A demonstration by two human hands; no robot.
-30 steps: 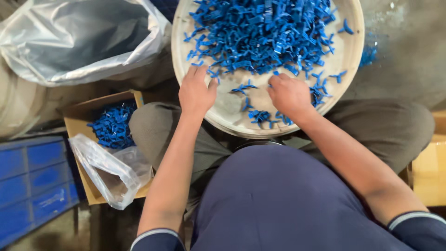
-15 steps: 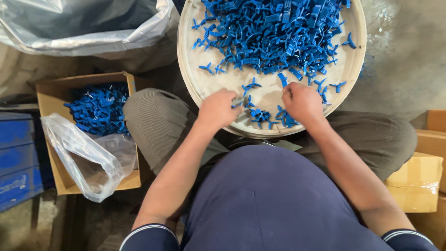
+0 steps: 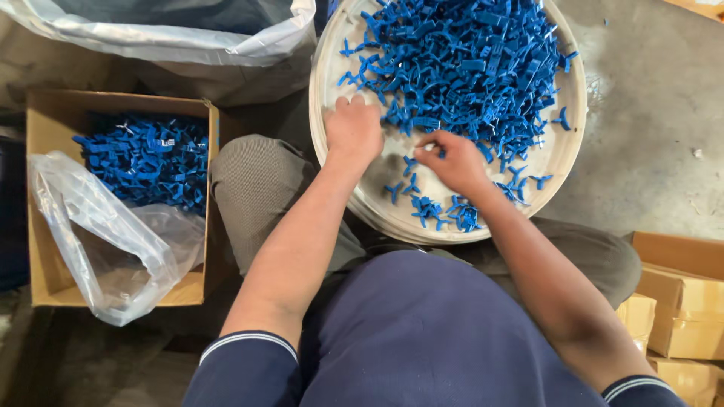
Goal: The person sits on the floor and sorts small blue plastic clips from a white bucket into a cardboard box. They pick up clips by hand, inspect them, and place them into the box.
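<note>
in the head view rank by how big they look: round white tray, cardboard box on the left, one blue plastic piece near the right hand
1. round white tray
2. cardboard box, somewhat smaller, partly covered by a clear bag
3. blue plastic piece, by far the smallest

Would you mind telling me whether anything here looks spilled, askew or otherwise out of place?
Little stands out. The blue plastic pieces stay inside the round tray, where the left hand and right hand work. The one untidy thing: the clear bag in the cardboard box droops over its front edge instead of lining it.
</note>
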